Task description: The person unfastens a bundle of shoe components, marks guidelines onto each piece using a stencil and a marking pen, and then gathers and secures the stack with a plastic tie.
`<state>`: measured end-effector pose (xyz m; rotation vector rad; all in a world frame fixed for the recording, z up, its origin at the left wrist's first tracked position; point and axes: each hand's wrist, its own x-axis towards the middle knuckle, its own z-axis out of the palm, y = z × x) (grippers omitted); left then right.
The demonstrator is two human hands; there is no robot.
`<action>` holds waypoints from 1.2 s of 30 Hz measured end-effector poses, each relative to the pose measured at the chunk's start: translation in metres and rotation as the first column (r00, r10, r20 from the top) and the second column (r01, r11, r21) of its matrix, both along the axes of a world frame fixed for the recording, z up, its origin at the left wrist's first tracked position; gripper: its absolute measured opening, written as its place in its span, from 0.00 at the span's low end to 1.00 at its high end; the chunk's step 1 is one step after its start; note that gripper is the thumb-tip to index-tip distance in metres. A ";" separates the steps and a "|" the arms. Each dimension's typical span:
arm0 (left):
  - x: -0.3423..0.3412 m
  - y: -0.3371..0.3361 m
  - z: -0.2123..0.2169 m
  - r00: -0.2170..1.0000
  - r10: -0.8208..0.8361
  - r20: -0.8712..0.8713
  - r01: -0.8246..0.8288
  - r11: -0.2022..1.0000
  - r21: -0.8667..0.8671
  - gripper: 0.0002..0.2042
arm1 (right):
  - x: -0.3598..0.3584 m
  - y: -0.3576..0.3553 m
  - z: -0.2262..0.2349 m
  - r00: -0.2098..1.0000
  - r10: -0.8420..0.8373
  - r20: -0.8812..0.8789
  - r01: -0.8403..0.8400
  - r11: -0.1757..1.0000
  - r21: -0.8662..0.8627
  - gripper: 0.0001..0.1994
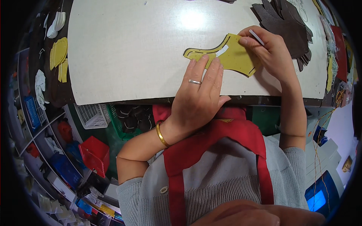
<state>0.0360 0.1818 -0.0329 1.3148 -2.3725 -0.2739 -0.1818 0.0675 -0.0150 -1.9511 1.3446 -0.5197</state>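
On the white tabletop lies a yellow, curved pattern template (239, 56) with cut slots and a small white label. A dark edge, apparently of a leather piece, shows along its upper curve. My left hand (198, 86) rests flat on the template's lower left part, fingers stretched out, a ring and a gold bangle on it. At the upper right corner my right hand (269, 51) is closed, with its thumb on the template's edge. A slim pale pen (256, 37) is tucked between its fingers, the tip hidden.
Stacked dark brown leather pieces (288, 32) lie at the table's far right. Yellow templates (58, 52) and a white glove (40, 88) sit left of the white tabletop (120, 52). Below are a white basket (92, 116), a red bin (94, 156) and hanging wires (316, 147).
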 end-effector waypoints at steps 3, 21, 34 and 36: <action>-0.001 -0.002 0.001 1.000 -0.004 0.006 0.004 1.000 0.004 0.38 | 0.001 0.001 0.003 1.000 -0.014 -0.022 0.013 1.000 -0.009 0.14; -0.003 -0.033 0.012 0.995 -0.036 0.092 0.060 0.960 -0.273 0.17 | -0.014 0.010 0.004 0.990 -0.113 -0.086 0.095 0.977 -0.190 0.11; -0.016 -0.022 0.001 0.990 0.032 0.137 0.017 0.939 -0.344 0.14 | 0.051 -0.009 0.028 0.939 0.336 0.079 -0.319 0.932 -0.175 0.13; -0.017 -0.018 0.005 0.989 -0.004 0.149 0.038 0.973 -0.226 0.12 | 0.071 -0.014 0.018 0.924 0.381 0.017 -0.373 0.912 -0.173 0.15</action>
